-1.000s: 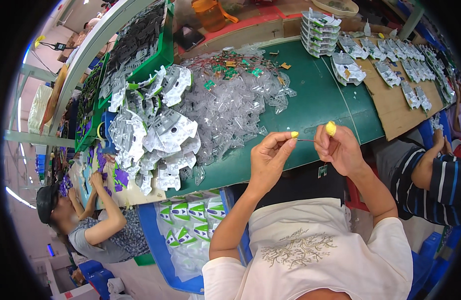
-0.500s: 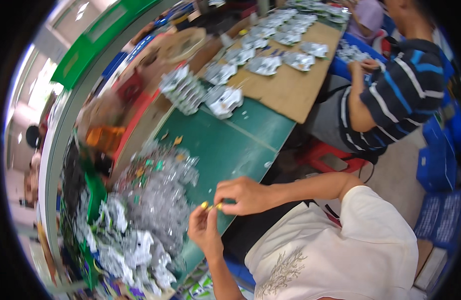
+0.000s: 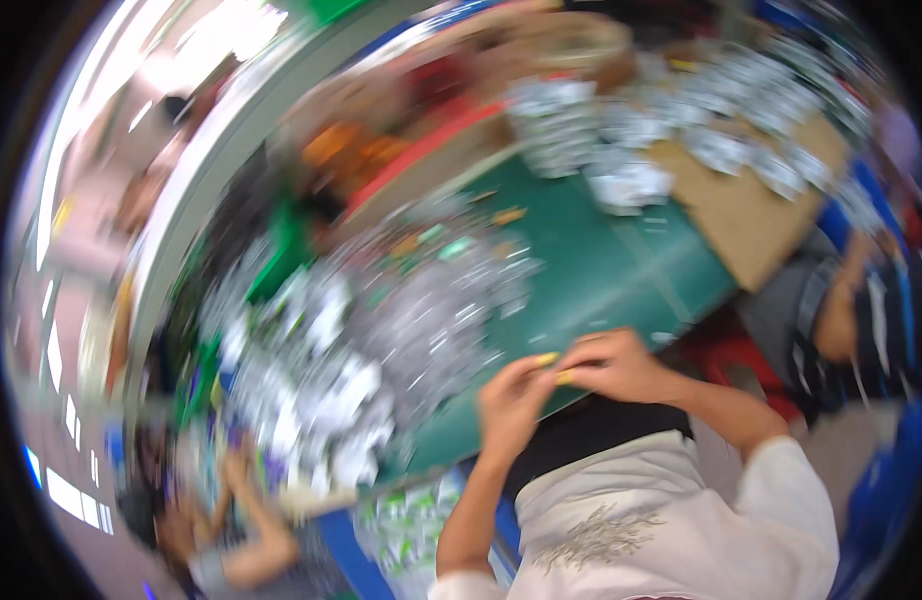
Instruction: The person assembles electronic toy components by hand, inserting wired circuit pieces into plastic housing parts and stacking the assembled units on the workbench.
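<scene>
My left hand (image 3: 509, 405) and my right hand (image 3: 621, 367) meet at the fingertips over the near edge of a green table (image 3: 591, 285). Both hands are pinched closed. Small yellow bits (image 3: 547, 359) show at the fingertips of each; blur hides whether they are finger covers or a held piece. Left of my hands lies a heap of clear plastic pieces (image 3: 421, 320), nearest my left hand. Beyond that heap, farther left, is a pile of crumpled silver-and-white packs (image 3: 306, 365).
A stack of silver packs (image 3: 553, 125) stands at the table's far side, beside a brown board (image 3: 751, 225) bearing rows of similar packs. A co-worker in a striped shirt (image 3: 881, 325) sits at right. Another person's arm (image 3: 261, 530) reaches in at lower left, near green-and-white packets (image 3: 411, 525).
My view has swung left, so the table and piles appear farther right. A second person now shows at lower left. My hands stay together, fingertips still touching.
</scene>
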A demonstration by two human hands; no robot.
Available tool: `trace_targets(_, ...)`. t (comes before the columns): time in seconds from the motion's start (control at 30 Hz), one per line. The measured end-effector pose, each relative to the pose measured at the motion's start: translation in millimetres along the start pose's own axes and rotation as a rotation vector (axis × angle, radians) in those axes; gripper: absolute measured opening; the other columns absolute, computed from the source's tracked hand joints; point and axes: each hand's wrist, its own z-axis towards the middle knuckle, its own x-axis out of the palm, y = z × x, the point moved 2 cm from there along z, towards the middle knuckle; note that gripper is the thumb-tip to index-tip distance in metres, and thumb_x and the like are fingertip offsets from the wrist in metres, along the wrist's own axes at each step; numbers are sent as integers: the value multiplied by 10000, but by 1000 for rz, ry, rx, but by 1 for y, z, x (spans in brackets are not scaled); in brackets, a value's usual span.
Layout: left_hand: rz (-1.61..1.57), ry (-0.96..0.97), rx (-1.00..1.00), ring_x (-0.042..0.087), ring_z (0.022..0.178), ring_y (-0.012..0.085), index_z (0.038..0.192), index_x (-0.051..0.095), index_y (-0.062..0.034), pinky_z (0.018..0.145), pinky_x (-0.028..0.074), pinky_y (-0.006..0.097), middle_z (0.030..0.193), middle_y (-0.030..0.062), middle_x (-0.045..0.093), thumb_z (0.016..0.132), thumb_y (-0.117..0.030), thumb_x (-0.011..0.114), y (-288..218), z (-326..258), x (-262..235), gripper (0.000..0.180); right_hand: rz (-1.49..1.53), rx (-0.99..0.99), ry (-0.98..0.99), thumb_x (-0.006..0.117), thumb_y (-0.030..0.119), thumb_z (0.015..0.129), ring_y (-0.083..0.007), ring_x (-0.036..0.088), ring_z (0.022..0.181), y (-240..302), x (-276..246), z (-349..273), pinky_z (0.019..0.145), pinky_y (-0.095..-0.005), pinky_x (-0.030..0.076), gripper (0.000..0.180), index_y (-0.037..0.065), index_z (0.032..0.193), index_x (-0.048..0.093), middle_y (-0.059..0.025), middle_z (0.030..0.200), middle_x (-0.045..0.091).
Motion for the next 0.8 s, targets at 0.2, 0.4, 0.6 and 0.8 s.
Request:
trace_targets(0.2, -951, 317, -455, 627, 820, 90, 1249, 523, -110, 722, 534, 227, 923, 20, 623, 951, -198, 685, 23, 6, -13, 351, 194, 56, 32, 712, -18, 840, -86, 631, 745, -5, 20, 15, 635, -230, 486, 82, 8, 917, 726, -45, 821, 686)
trace_targets(0.4, 608, -268, 409, 634, 934, 259, 1226, 577, -61, 826, 512, 382, 1109, 95, 627, 836, -150, 768, -60, 26, -124, 443, 148, 84, -42, 637, -37, 865, -12, 516, 660, 13, 11, 38, 576, -177, 401, 66, 17, 899, 619, 35, 785, 577)
trace_targets(0.6, 1817, -715, 643, 555, 1125, 286, 1094, 642, -55, 1037, 303, 503, 1141, 117, 632, 781, -29, 595, -111, 100, -282, 318, 155, 207, 5, 661, -17, 858, 17, 454, 599, 12, 24, 33, 531, -165, 352, 49, 17, 874, 630, 61, 718, 553)
trace_targets(0.8, 2140, -570, 163, 598, 1062, 251, 851, 763, -114, 1128, 211, 588, 891, 63, 704, 820, -108, 622, -118, 131, -312, 144, -44, 133, 122, 684, -26, 822, 15, 415, 552, 20, 37, 23, 483, -187, 313, 45, 2, 831, 649, 57, 666, 546)
